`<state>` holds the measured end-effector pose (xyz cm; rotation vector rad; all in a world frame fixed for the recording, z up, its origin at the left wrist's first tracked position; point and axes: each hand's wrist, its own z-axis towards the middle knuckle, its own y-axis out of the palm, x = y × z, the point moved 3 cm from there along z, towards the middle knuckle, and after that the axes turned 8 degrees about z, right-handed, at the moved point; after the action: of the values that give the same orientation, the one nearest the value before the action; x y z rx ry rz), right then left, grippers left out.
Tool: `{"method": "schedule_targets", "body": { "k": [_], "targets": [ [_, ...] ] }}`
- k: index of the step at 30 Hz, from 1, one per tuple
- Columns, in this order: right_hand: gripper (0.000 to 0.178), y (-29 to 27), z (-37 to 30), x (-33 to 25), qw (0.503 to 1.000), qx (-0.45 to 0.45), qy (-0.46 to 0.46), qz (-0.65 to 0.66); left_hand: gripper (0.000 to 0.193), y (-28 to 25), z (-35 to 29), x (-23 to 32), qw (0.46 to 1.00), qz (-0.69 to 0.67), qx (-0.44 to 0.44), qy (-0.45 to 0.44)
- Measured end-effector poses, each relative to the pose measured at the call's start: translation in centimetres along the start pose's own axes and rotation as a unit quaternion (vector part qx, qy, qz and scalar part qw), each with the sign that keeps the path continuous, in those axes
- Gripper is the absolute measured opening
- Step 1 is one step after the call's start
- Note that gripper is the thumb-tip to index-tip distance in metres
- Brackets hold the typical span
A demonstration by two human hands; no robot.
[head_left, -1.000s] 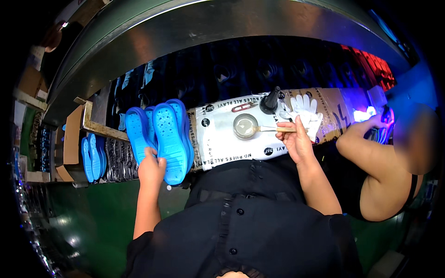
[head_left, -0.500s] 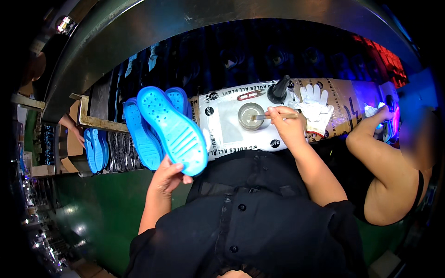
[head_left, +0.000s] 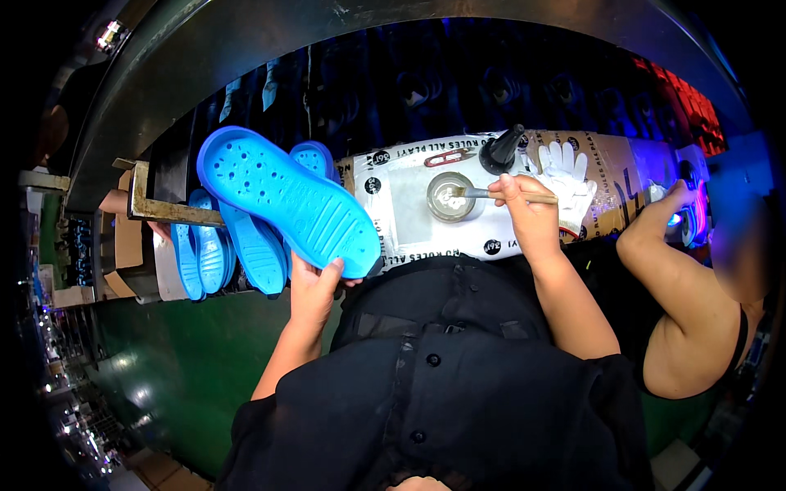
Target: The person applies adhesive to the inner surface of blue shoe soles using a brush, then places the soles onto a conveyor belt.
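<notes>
Over the bench's (head_left: 405, 233) left part, the wearer's left hand (head_left: 315, 286) grips a bright blue shoe sole (head_left: 286, 200) by one end, thumb on its upper face. In the last second it has lifted off the sole group and swung leftward, so it now lies singly in hand, ridged and holed face showing. The right hand (head_left: 530, 217) holds a brush (head_left: 483, 194) by its handle, the tip now farther over the glass jar (head_left: 452, 214); whether the bristles touch the contents is hard to tell. This leaves sole and brush apart, one per hand. The sole overhangs other blue soles (head_left: 254, 245), near a metal bracket (head_left: 176, 215). Open room lies left of the jar and along the near edge; a black cone-topped bottle (head_left: 502, 151) and white glove (head_left: 567, 180) crowd the far right.
</notes>
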<state>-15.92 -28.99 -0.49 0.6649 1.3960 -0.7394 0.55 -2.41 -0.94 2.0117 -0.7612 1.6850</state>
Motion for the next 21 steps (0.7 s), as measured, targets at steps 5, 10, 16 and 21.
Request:
{"method": "schedule_targets", "body": {
  "k": [5,10,16,21],
  "targets": [
    [0.027,0.1,0.1,1.2,0.990,-0.034,-0.077,-0.114,0.048,1.8,0.9,0.9,0.999,0.022,0.017,0.023],
    [0.028,-0.1,-0.3,0.8,1.000,0.010,0.021,0.008,0.053,2.0,1.7,0.7,0.995,0.064,0.020,0.068],
    [0.030,-0.1,-1.2,-2.4,0.988,0.008,0.044,0.147,0.049,3.2,2.9,2.7,0.975,0.131,0.064,0.168],
    [0.026,2.1,-2.5,-5.7,0.989,-0.071,-0.044,0.123,0.051,4.6,2.5,4.1,0.961,0.152,0.054,0.224]
  ]
}}
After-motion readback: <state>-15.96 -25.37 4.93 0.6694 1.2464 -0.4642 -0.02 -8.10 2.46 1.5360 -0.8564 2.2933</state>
